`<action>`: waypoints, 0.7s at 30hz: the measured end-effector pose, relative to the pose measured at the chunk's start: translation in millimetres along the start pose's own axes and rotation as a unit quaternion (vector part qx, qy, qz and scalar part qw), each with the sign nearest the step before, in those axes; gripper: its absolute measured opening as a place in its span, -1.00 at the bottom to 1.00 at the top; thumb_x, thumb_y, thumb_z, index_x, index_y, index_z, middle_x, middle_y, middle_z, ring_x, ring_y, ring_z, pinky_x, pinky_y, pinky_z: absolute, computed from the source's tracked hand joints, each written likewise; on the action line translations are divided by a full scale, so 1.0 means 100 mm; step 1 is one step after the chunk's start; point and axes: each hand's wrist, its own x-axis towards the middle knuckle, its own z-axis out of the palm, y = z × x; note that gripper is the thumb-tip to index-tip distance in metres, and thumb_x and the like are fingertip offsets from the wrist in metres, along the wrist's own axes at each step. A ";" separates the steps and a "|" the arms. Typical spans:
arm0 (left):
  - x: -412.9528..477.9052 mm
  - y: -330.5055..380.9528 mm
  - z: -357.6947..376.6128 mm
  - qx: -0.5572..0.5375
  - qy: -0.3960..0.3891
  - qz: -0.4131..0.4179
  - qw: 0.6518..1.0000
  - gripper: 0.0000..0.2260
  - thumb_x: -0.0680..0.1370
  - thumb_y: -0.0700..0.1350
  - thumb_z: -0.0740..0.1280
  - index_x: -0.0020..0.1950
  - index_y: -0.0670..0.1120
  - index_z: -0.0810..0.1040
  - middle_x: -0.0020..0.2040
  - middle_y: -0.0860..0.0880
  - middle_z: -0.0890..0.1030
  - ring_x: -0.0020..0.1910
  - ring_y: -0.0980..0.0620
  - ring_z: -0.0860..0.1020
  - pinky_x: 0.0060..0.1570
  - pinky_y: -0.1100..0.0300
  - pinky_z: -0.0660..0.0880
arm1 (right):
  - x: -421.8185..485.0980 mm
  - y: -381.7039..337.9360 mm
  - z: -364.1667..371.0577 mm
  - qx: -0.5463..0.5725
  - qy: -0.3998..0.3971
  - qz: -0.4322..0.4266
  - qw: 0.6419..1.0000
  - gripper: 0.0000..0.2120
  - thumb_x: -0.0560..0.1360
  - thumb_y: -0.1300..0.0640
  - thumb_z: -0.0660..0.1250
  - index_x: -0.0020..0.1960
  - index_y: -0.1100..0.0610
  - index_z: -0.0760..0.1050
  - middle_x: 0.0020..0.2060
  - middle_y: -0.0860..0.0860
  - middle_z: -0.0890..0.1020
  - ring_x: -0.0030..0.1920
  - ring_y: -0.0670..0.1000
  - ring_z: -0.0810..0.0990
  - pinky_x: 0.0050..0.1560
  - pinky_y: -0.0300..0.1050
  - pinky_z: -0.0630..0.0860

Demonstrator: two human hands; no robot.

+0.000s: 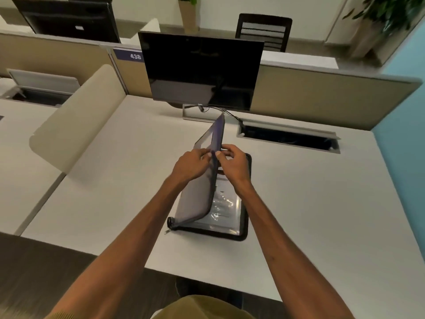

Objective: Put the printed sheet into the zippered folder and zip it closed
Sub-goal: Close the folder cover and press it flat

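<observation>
One folder [208, 210] lies open on the desk [299, 192], with one sheet [226, 203] inside it, two hands above it, one monitor [200, 70] behind it at 12 o'clock, and one open cable hatch [288, 138] at about 2 o'clock from the folder. The folder's long axis runs from 6 to 12 o'clock, near end toward the person and far end toward the monitor. Its base half lies flat, black-edged with rounded corners, and a clear glossy pocket on it shows the pale sheet with faint print beneath bright reflections. Its cover [200, 192] is grey, edged by a dark zipper band, and stands raised nearly upright, hinged along the left side and tilting slightly toward 11 o'clock, its far corner reaching up toward the monitor's base. One zipper pull [168, 230] sticks out at the folder's near left corner, pointing toward 7 o'clock. The left hand [188, 165] pinches the cover's raised edge from the 9 o'clock side, fingers curled onto it. The right hand [232, 163] grips the same edge from the 3 o'clock side, thumb and fingers closed on the zipper band, fingertips nearly meeting those of the left. Both forearms are bare.
</observation>
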 end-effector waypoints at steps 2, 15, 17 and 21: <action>0.01 0.02 0.19 0.013 -0.046 0.037 0.998 -0.58 0.80 0.08 0.10 0.65 0.05 0.38 0.54 -0.13 0.53 0.47 -0.21 0.53 0.44 -0.05 0.47 | 0.00 0.12 -0.17 -0.010 0.009 0.008 1.000 -0.66 0.62 0.12 0.44 0.38 0.10 0.54 0.15 -0.03 0.69 0.09 0.03 0.70 -0.22 -0.32 0.68; -0.12 -0.17 1.07 0.146 -0.207 0.025 0.967 -0.38 0.80 0.15 -0.02 0.75 0.06 -0.28 0.75 -0.09 -0.30 0.74 -0.17 -0.27 0.72 -0.22 -0.12 | -0.08 0.84 -0.63 -0.166 0.029 0.086 0.982 -0.58 0.62 0.24 0.36 0.46 0.04 0.50 0.31 0.06 0.67 0.27 0.14 0.67 0.24 -0.11 0.55; -0.14 -0.24 1.13 0.155 -0.214 0.017 0.964 -0.38 0.80 0.13 -0.02 0.75 0.06 -0.29 0.74 -0.09 -0.32 0.74 -0.17 -0.28 0.72 -0.22 -0.13 | -0.11 0.95 -0.62 -0.204 0.011 0.086 0.975 -0.51 0.64 0.24 0.32 0.55 0.04 0.42 0.41 0.06 0.61 0.36 0.16 0.61 0.41 -0.03 0.54; -0.16 -0.42 1.17 0.175 -0.225 0.018 0.958 -0.38 0.80 0.12 -0.02 0.75 0.04 -0.29 0.74 -0.10 -0.32 0.74 -0.17 -0.28 0.72 -0.22 -0.13 | -0.17 1.14 -0.54 -0.306 -0.043 0.085 0.947 -0.39 0.68 0.17 0.27 0.68 0.09 0.18 0.65 0.06 0.28 0.62 0.12 0.33 0.64 0.05 0.30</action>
